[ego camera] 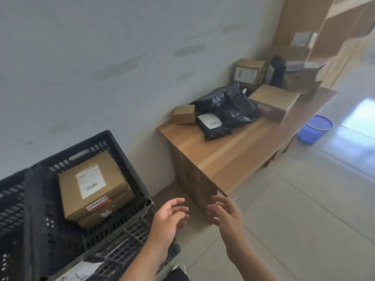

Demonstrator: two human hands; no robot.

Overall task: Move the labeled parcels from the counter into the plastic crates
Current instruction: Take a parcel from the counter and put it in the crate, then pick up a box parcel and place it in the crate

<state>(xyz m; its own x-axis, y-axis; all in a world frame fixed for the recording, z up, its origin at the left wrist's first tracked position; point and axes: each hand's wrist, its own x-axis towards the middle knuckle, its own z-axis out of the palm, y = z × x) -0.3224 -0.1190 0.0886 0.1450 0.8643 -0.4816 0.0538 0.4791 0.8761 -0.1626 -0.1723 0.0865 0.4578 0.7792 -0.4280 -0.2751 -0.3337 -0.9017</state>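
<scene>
Both hands hang in the air, palms turned toward each other, in front of the near corner of the wooden counter (223, 151). The left hand (168, 218) has its fingers loosely spread and holds nothing; the right hand (227, 216) is the same — fingers relaxed, slightly bent, empty. The 2 hands are near each other but apart, and neither touches the counter or a crate.

At the lower left stands a black plastic crate (125, 159) with slotted walls. Inside it, against its far wall, lies 1 brown cardboard box (95, 191) with a white shipping label on top and a red-and-white sticker on its near face. A second black crate (125, 240) sits just in front of it, its rim below the left wrist; what it holds cannot be made out beyond a blurred white patch.

On the counter, toward its far end by the wall, the remaining parcels are heaped: a small brown box (184, 114) at the wall edge, a pile of black poly mailers (229, 106) — the nearest one (215, 126) showing a white label — and a flat cardboard box (274, 100) at the front edge. Beyond these stand more cartons (249, 72), blurred.

A blue bucket (314, 128) sits on the tiled floor to the right of the counter.
</scene>
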